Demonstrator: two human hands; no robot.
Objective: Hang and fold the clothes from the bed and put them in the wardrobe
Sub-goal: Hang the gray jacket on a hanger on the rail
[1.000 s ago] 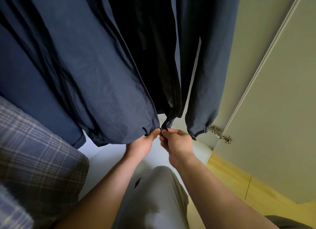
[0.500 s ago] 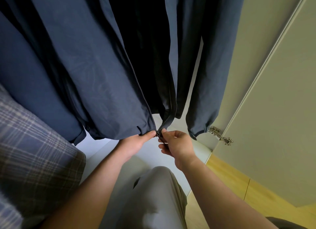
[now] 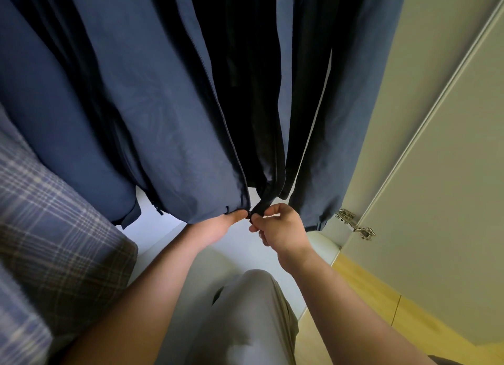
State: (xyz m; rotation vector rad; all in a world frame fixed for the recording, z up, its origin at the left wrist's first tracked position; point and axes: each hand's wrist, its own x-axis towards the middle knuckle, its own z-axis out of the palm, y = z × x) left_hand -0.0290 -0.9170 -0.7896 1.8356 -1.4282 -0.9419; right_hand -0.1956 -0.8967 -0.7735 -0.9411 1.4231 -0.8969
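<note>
— Which step is this?

— Hanging, I'd say, near its end. The navy jacket (image 3: pixel 169 135) hangs inside the wardrobe (image 3: pixel 245 252), with its hem just above the white bottom board near the front edge. The fronts are open, and the two hands meet at the bottom of the zip (image 3: pixel 248 215).

— How do the hands sit?

— The left hand (image 3: pixel 215 228) pinches the bottom corner of the left front, thumb stretched along the hem. The right hand (image 3: pixel 281 231) has its fingers curled and pinches the lower end of the other front edge. The two corners are touching or nearly so. Whether the zip pin is seated in the slider, I can't tell; it's too small and dark.

— So what does the next move need?

— Probably getting the pin fully home, then one hand holding the hem taut while the other draws the slider up. The cloth is thin and slack, so without tension it would likely bunch and snag.

— Anything crowding it?

— A checked shirt (image 3: pixel 54 242) hangs to the left, apart from the zip. The door (image 3: pixel 450 201) stands open on the right, its hinge (image 3: pixel 354 224) just beside the jacket's right sleeve. The person's knee (image 3: pixel 240 310) is below the hands.
</note>
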